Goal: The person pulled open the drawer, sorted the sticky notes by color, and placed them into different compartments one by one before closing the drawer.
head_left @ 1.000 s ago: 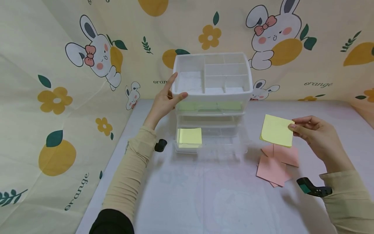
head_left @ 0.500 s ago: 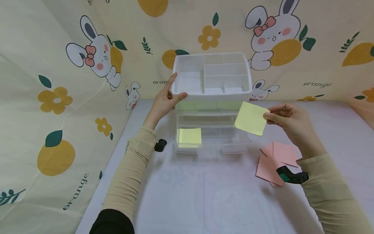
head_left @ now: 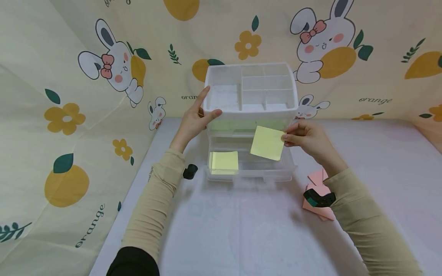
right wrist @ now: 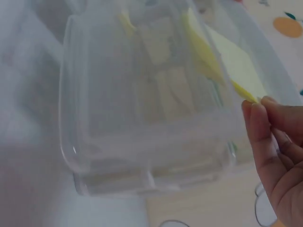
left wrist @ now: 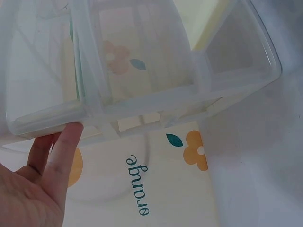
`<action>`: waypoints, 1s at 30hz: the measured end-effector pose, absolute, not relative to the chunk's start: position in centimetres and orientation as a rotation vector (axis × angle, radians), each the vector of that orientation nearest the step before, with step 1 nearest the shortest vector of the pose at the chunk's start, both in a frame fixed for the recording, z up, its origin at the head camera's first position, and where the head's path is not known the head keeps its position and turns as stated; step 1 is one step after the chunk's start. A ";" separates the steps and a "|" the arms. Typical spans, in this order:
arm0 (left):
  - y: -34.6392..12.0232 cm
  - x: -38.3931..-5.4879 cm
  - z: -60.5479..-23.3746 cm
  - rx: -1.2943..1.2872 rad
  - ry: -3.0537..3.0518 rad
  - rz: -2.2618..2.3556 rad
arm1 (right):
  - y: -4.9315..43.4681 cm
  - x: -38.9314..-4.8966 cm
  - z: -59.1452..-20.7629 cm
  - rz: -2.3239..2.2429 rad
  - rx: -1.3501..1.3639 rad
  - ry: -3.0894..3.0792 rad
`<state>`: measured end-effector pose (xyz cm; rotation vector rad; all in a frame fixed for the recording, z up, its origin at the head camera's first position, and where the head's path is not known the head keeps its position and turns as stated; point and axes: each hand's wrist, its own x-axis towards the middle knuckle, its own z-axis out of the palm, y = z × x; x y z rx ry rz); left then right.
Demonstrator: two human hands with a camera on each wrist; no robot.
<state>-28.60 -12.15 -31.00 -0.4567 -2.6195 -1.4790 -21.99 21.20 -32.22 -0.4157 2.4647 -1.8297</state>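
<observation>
A white plastic drawer organizer (head_left: 252, 112) stands against the back cloth, its lower clear drawer (head_left: 255, 174) pulled out. My left hand (head_left: 193, 122) holds the organizer's front left corner, thumb on the front rim and index finger along the side. Over the right part of the drawer, my right hand (head_left: 309, 142) pinches a yellow sticky note pad (head_left: 268, 143) by its right edge, between thumb and fingers. Another yellow sticky note pad (head_left: 224, 161) lies in the drawer's left end. Something green shows through the closed upper drawer (head_left: 235, 125).
Pink sticky notes (head_left: 317, 212) lie in a loose pile on the white table to the right, partly hidden by the right wrist. The organizer's divided top tray (head_left: 224, 96) has several compartments. A printed cloth (head_left: 207, 34) hangs behind and at the left.
My right hand has carried the yellow sticky note pad leftward, from above the pink notes to over the open drawer. My left hand has stayed on the organizer's corner.
</observation>
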 end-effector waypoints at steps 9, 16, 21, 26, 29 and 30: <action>-12.2 -28.6 -31.0 -0.458 -2.620 -1.480 | 18.4 -22.4 -32.5 -1.444 -0.379 2.664; -12.2 -28.7 -31.1 -0.455 -2.626 -1.465 | 17.0 -23.0 -33.4 -1.240 -0.398 2.723; -12.2 -28.7 -31.1 -0.460 -2.619 -1.470 | 16.3 -22.9 -33.7 -1.101 -0.448 2.788; -12.3 -28.7 -31.1 -0.451 -2.617 -1.465 | 15.8 -23.0 -33.7 -0.940 -0.512 2.837; -12.3 -28.7 -31.0 -0.451 -2.620 -1.465 | 15.7 -23.0 -33.7 -0.845 -0.525 2.865; -12.3 -28.7 -31.0 -0.452 -2.621 -1.465 | 15.7 -23.0 -33.8 -0.816 -0.534 2.876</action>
